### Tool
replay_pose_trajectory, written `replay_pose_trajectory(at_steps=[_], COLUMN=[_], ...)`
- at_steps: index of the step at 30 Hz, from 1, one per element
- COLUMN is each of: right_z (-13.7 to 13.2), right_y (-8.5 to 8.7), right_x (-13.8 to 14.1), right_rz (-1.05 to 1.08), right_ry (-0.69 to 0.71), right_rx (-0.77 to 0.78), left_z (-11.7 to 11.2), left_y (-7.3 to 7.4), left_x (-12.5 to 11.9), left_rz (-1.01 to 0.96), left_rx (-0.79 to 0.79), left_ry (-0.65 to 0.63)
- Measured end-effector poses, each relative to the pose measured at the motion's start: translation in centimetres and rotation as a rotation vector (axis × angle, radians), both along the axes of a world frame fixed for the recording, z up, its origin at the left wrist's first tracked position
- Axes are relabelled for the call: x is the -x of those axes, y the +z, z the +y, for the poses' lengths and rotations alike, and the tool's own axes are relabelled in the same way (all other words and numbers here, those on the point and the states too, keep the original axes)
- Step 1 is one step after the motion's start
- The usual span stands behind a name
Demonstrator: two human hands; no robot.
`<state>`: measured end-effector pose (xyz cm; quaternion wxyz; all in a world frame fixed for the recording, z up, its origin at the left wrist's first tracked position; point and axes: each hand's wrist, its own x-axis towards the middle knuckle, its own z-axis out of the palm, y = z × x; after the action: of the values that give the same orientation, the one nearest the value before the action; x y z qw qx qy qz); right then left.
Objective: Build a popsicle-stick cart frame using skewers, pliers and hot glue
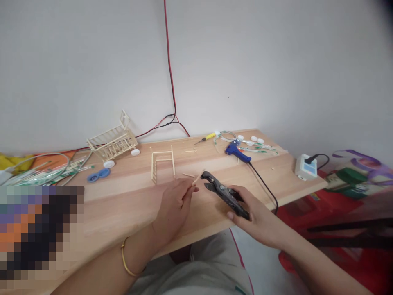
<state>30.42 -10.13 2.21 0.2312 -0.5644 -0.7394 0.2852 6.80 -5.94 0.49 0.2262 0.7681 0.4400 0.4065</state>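
My left hand [176,200] pinches a thin wooden stick [199,177] over the front of the table, the stick's far end pointing up and right. My right hand [250,213] is wrapped around black pliers [227,195]; their jaws are parted close to the stick's tip. Whether the jaws touch the stick I cannot tell. Behind my left hand lies a small stick frame [163,153], made of several glued-looking pieces. A short loose stick [188,175] rests just beyond my fingers.
A stick-built cart [113,143] stands at the back left by white caps [135,152] and blue caps [98,175]. Toward the back right lie a blue glue gun [238,152] with a black cord and a yellow-handled screwdriver [208,137]. A white power box [306,167] sits at the right edge.
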Motion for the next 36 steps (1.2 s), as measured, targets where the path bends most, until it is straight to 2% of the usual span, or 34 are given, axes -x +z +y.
replay_pose_trajectory(at_steps=[7, 13, 25, 36], right_z=[0.0, -0.1, -0.1, 0.3], right_y=[0.3, 0.0, -0.1, -0.2], right_x=[1.8, 2.4, 2.5, 2.2], right_rz=[-0.018, -0.079, -0.211, -0.380], right_ry=[0.003, -0.040, -0.089, 0.008], right_rx=[-0.088, -0.122, -0.080, -0.121], left_z=[-0.2, -0.1, 0.2, -0.1], left_y=[0.1, 0.0, -0.8, -1.4], left_x=[-0.2, -0.1, 0.1, -0.4], left_rz=[0.059, 0.102, 0.159, 0.163], left_rx=[-0.211, -0.290, -0.351, -0.231], left_ry=[0.017, 0.016, -0.016, -0.056])
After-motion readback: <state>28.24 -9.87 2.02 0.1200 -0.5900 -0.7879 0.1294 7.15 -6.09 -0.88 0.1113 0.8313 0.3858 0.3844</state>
